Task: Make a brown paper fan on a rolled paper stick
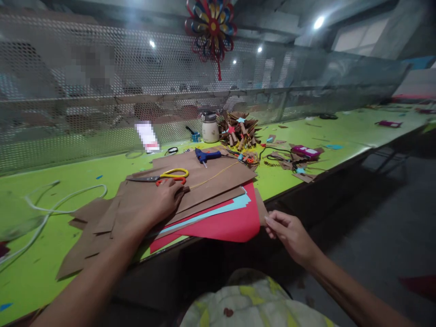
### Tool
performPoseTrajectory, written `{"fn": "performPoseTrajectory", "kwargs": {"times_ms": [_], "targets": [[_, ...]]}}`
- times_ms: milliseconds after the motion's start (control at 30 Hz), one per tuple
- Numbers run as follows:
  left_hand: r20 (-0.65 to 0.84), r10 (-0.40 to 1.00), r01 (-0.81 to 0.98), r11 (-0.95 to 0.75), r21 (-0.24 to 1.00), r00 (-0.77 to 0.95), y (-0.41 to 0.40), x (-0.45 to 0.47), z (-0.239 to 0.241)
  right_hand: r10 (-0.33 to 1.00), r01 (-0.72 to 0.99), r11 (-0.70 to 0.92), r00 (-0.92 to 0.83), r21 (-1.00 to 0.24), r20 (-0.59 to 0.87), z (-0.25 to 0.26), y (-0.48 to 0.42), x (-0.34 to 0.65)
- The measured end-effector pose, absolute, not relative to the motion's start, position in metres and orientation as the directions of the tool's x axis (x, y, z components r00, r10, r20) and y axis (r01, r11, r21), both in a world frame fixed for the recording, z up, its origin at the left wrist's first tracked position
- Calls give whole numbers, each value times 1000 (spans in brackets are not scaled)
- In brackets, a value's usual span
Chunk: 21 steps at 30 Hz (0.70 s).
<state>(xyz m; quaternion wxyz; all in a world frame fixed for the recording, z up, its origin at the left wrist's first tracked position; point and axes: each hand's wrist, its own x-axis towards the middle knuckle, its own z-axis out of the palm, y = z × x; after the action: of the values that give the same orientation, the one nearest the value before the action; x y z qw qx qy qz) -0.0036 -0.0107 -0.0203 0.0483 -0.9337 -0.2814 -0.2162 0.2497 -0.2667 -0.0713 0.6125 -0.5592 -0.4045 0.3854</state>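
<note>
My left hand (165, 200) rests on a stack of brown paper sheets (218, 179), fingers curled over a small brown paper piece (185, 189) that is mostly hidden. From that piece a thin yellow string (214, 175) runs across the stack. Just above this hand lie scissors (173, 173) with yellow and orange handles. My right hand (288, 231) pinches the edge of a brown paper strip (261, 206) at the table's front edge. Beside the strip, a red sheet (225, 222) bends over the edge, under light blue sheets (211, 211).
A blue glue gun (207, 156) lies on the stack. Behind it stand a jar-like bottle (210, 127) and a pile of brown paper rolls (241, 129). A purple box (305, 152) sits rightward on the green table (340, 136); a white cable (47, 213) loops at left.
</note>
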Motion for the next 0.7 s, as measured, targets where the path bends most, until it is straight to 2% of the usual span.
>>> {"fn": "performPoseTrajectory", "kwargs": {"times_ms": [100,300,400,600,700], "targets": [[446,505,543,-838,49,739,-9,-4,-21,902,-7,89,425,-996,77,-70,-280,254],[479,487,525,-849,63,730,-7,-4,-23,769,-133,154,639,-979,34,-79,-302,284],[492,483,526,-848,58,724,-7,-3,-23,721,-152,182,692,-972,27,-82,-308,294],[444,534,554,-827,95,720,-12,-3,-15,830,-387,215,556,-897,-41,-77,-303,289],[370,581,589,-801,107,724,-20,-4,-6,900,-457,277,431,-845,62,-73,-304,283]]}}
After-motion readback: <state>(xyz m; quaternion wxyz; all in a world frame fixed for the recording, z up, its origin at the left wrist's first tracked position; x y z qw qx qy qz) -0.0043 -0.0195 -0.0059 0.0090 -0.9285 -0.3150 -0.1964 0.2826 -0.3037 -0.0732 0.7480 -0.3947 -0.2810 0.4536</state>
